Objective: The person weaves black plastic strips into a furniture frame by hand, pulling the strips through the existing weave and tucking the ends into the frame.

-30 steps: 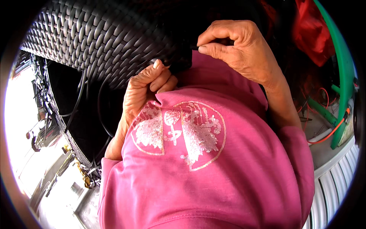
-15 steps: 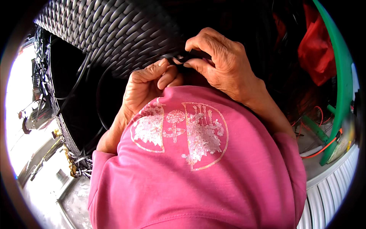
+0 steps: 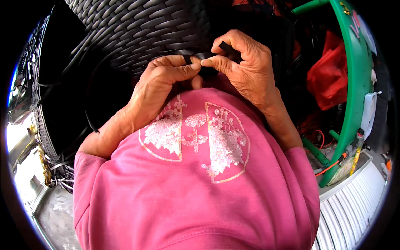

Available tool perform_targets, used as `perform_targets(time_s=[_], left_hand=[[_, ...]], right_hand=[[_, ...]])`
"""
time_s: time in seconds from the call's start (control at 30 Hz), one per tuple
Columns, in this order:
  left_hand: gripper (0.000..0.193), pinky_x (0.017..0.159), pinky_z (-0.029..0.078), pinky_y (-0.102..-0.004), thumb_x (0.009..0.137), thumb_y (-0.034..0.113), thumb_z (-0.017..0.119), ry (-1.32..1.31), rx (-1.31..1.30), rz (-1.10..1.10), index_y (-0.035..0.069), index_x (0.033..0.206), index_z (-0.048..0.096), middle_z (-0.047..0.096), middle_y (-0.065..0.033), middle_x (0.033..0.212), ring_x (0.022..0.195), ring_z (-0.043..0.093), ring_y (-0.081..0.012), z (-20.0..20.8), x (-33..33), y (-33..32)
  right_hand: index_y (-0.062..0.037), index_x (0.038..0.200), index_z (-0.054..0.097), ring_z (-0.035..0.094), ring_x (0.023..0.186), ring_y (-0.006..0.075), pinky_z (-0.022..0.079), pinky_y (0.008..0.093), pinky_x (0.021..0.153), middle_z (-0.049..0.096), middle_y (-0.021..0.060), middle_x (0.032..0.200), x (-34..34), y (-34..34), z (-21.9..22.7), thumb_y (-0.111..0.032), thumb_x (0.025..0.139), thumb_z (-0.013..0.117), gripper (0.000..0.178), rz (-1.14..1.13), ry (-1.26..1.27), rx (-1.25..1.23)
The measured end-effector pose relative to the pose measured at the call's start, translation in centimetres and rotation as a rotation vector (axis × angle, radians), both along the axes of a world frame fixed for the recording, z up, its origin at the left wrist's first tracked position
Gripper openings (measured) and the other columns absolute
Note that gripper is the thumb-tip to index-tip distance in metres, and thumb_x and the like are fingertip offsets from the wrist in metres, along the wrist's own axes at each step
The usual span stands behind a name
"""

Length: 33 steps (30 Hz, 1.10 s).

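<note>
A dark grey wicker panel (image 3: 137, 29), woven from flat strips, rises in front of me. At its lower right edge my left hand (image 3: 166, 75) is closed, thumb and fingers pinching a black flat strip (image 3: 203, 55). Close beside it, my right hand (image 3: 246, 62) curls round the same strip, its thumb tip nearly meeting the left thumb. A piece of the strip sticks out between the right forefinger and thumb. Long loose strands (image 3: 88, 109) hang from the panel on the left. What lies behind my fingers is too dark to make out.
A green frame (image 3: 352, 79) curves along the right, with red cloth (image 3: 329, 75) hanging inside it. An orange cable (image 3: 331, 164) crosses its foot. White ribbed material (image 3: 350, 204) lies at lower right. Bundled dark strips (image 3: 41, 129) border the left side.
My left hand has turned and moved slightly right, its thumb now pointing toward the right thumb. More black strip shows at my right fingers. The view has shifted, bringing more green frame in.
</note>
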<state>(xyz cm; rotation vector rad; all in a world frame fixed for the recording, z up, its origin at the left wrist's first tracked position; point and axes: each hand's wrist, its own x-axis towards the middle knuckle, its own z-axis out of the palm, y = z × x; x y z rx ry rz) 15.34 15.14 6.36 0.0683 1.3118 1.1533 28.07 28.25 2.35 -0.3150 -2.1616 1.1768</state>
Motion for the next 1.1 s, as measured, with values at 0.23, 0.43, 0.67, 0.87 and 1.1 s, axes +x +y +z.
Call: perform_targets(time_s=[0.23, 0.43, 0.67, 0.87, 1.1], left_hand=[[0.018, 0.06, 0.038, -0.0216, 0.083, 0.015, 0.063, 0.256, 0.085, -0.041, -0.002, 0.081, 0.066, 0.057, -0.0042, 0.062, 0.06, 0.05, -0.0085, -0.7, 0.1, 0.3], [0.024, 0.051, 0.038, -0.022, 0.083, 0.018, 0.069, 0.325, 0.082, -0.028, 0.001, 0.068, 0.061, 0.052, -0.0033, 0.054, 0.049, 0.047, -0.0079, -0.8, 0.4, 0.6], [0.022, 0.047, 0.033, -0.0223, 0.08, 0.014, 0.069, 0.314, 0.08, 0.005, 0.0, 0.065, 0.063, 0.051, -0.0027, 0.052, 0.047, 0.043, -0.0068, -1.2, 0.5, 0.8], [0.031, 0.045, 0.037, -0.0241, 0.079, 0.011, 0.069, 0.209, 0.141, 0.076, 0.004, 0.054, 0.052, 0.045, -0.0028, 0.048, 0.043, 0.041, -0.0098, -0.3, 0.7, 1.2], [0.023, 0.039, 0.03, -0.0222, 0.087, 0.009, 0.06, 0.311, 0.283, 0.11, 0.001, 0.066, 0.057, 0.033, 0.0021, 0.044, 0.037, 0.033, -0.0088, 3.8, 0.1, 2.7]], right_hand=[[-0.0036, 0.079, 0.057, 0.049, 0.065, 0.0046, 0.043, 0.0184, 0.059, 0.054, -0.0032, 0.073, -0.1, -0.1, 0.6, -0.013, 0.07, 0.08, 0.026, -0.02, -0.118, -0.242], [-0.0036, 0.08, 0.057, 0.05, 0.066, 0.005, 0.043, 0.0185, 0.06, 0.054, -0.0025, 0.075, 0.2, -0.2, 0.6, -0.012, 0.07, 0.08, 0.026, -0.014, -0.137, -0.162], [-0.0013, 0.09, 0.058, 0.051, 0.066, 0.0077, 0.042, 0.0206, 0.058, 0.058, 0.0018, 0.077, 1.0, -0.1, 1.0, -0.012, 0.081, 0.067, 0.016, 0.018, -0.091, -0.208], [0.0041, 0.106, 0.06, 0.045, 0.072, 0.0049, 0.032, 0.0163, 0.057, 0.061, 0.0065, 0.092, 4.2, 0.1, 2.3, -0.015, 0.094, 0.042, 0.029, -0.003, -0.125, -0.44], [0.0013, 0.095, 0.061, 0.054, 0.053, 0.0054, 0.043, 0.0183, 0.049, 0.065, 0.0067, 0.071, 2.8, -0.3, 3.1, -0.004, 0.085, 0.065, 0.011, -0.215, 0.065, -0.251]])
